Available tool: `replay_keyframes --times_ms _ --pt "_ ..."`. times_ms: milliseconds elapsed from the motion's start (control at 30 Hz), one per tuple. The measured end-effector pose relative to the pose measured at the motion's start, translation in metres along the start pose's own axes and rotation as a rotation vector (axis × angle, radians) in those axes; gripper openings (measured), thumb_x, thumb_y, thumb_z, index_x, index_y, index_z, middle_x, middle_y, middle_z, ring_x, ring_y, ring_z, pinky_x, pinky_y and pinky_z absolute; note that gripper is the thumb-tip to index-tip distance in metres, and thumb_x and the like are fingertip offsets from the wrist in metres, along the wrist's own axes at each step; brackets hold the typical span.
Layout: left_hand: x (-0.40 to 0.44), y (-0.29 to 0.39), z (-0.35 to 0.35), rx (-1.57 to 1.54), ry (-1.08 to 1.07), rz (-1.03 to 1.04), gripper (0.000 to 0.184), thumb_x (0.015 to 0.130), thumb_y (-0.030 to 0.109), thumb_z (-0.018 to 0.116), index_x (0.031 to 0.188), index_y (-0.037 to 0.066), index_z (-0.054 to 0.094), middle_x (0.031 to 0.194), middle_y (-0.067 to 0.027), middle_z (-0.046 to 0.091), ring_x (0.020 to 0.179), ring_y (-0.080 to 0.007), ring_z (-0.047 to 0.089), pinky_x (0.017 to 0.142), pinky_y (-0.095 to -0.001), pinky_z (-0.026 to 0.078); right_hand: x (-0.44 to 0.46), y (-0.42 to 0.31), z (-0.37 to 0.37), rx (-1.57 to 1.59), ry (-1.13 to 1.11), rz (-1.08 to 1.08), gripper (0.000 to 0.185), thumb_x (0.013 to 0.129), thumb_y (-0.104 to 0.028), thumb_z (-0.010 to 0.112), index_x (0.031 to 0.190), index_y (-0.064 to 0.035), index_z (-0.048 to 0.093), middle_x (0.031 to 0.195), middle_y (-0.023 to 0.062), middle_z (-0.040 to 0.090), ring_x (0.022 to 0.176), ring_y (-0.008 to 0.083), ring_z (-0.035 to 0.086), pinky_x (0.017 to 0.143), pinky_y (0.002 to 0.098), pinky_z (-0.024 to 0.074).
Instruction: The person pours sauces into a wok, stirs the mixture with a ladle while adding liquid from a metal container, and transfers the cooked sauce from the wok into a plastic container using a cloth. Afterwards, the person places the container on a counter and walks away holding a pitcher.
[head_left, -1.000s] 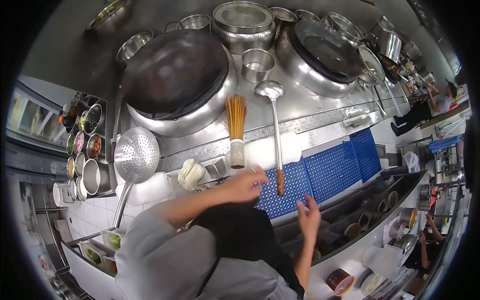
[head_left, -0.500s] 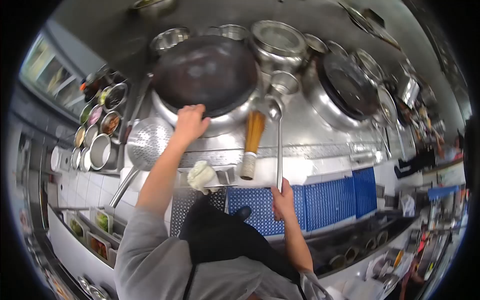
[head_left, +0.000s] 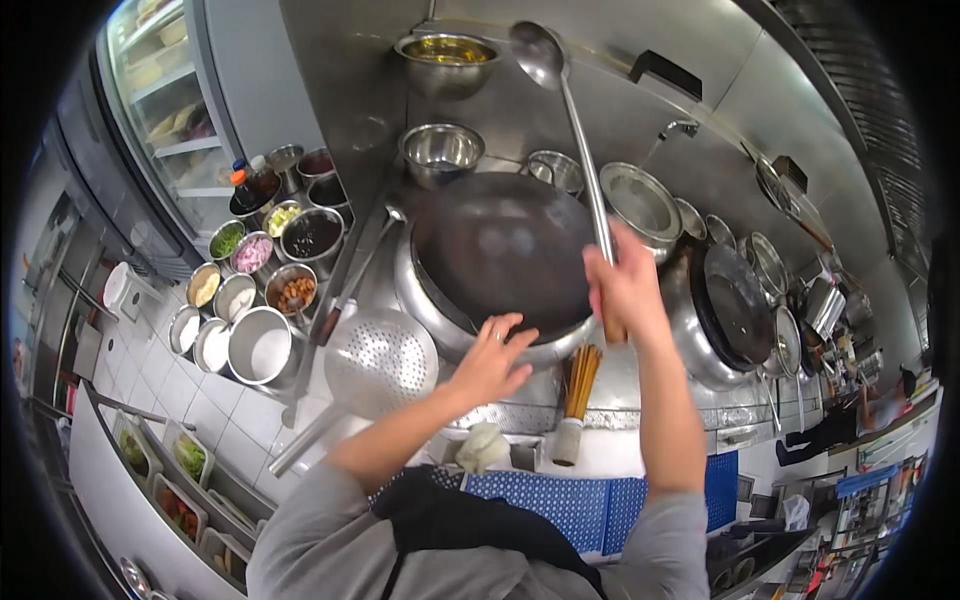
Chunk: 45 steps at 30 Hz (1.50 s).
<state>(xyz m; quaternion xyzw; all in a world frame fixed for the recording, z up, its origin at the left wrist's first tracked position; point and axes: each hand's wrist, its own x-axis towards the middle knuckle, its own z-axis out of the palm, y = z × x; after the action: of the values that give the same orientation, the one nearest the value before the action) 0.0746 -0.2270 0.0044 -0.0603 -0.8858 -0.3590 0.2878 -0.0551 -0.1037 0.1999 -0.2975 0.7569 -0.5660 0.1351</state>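
Observation:
My right hand [head_left: 628, 285] is closed around the wooden-ended handle of a long steel ladle [head_left: 588, 165]. The ladle is raised above the right side of a dark wok [head_left: 500, 260], its bowl pointing up toward the back wall. Fingers apart, my left hand [head_left: 492, 360] is at the wok's near rim; whether it touches the rim I cannot tell. The wok rests in a round steel burner ring. A perforated skimmer [head_left: 382, 362] lies left of my left hand, and a bamboo wok brush [head_left: 577, 405] lies below my right hand.
Several seasoning containers [head_left: 262, 345] stand at the left. A steel bowl with yellow liquid [head_left: 448, 65] and another steel bowl [head_left: 441, 155] are behind the wok. A second wok [head_left: 738, 305] sits right. A crumpled white cloth [head_left: 484, 449] lies at the front edge. A person [head_left: 850, 415] is far right.
My right hand has lifted the ladle from the front edge to above the wok's right side. My left hand stays near the front rim, its fingers now more spread. The view has tilted up and left.

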Motion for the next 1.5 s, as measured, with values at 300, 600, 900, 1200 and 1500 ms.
replay_keyframes --times_ms 300,600,900,1200,1500 --pt "-0.142 -0.030 -0.088 -0.185 0.204 -0.346 0.044 0.081 0.007 0.072 0.124 0.003 0.062 0.114 -0.0181 0.060 0.097 -0.0307 0.064 0.083 -0.0367 0.055 0.255 -0.075 0.100 -0.153 -0.093 0.089 0.009 0.089 -0.004 0.064 0.089 0.0038 0.059 0.063 0.0065 0.056 0.045 0.0145 0.051 0.039 0.0327 0.0446" --pt "-0.204 -0.066 -0.103 -0.433 0.306 -0.687 0.042 0.083 0.002 0.070 0.125 0.003 0.062 0.094 -0.0107 0.068 0.076 -0.0156 0.067 0.070 -0.0288 0.055 0.296 -0.035 0.113 0.827 -0.227 0.355 0.019 0.097 -0.014 0.061 0.100 0.0037 0.055 0.068 0.0044 0.056 0.051 0.0110 0.052 0.043 0.0250 0.0465" --pt "-0.164 -0.061 -0.117 -0.752 0.073 -0.723 0.037 0.090 0.003 0.067 0.127 0.002 0.060 0.098 -0.0034 0.066 0.082 -0.0085 0.061 0.074 -0.0246 0.052 0.108 0.033 0.045 1.400 -0.284 0.287 0.026 0.101 -0.019 0.054 0.117 0.0020 0.054 0.080 0.0034 0.056 0.057 0.0089 0.052 0.046 0.0217 0.0453" --pt "-0.167 0.006 -0.018 -1.029 -0.992 -0.556 0.047 0.099 0.024 0.063 0.139 0.001 0.054 0.133 -0.0114 0.062 0.125 -0.0189 0.056 0.106 -0.0328 0.042 -0.040 0.126 0.014 0.458 0.007 0.611 0.009 0.089 -0.005 0.066 0.091 -0.0011 0.059 0.065 0.0053 0.059 0.046 0.0110 0.054 0.035 0.0277 0.0425" --pt "-0.235 0.002 0.239 -0.199 -1.075 -0.450 0.078 0.090 0.052 0.062 0.137 -0.009 0.048 0.142 -0.0342 0.043 0.133 -0.0403 0.046 0.111 -0.0437 0.037 -0.189 0.192 0.005 -0.443 0.366 0.177 0.062 0.087 -0.013 0.066 0.144 -0.0001 0.045 0.069 0.0260 0.062 0.059 0.0354 0.066 0.060 0.0413 0.0515"
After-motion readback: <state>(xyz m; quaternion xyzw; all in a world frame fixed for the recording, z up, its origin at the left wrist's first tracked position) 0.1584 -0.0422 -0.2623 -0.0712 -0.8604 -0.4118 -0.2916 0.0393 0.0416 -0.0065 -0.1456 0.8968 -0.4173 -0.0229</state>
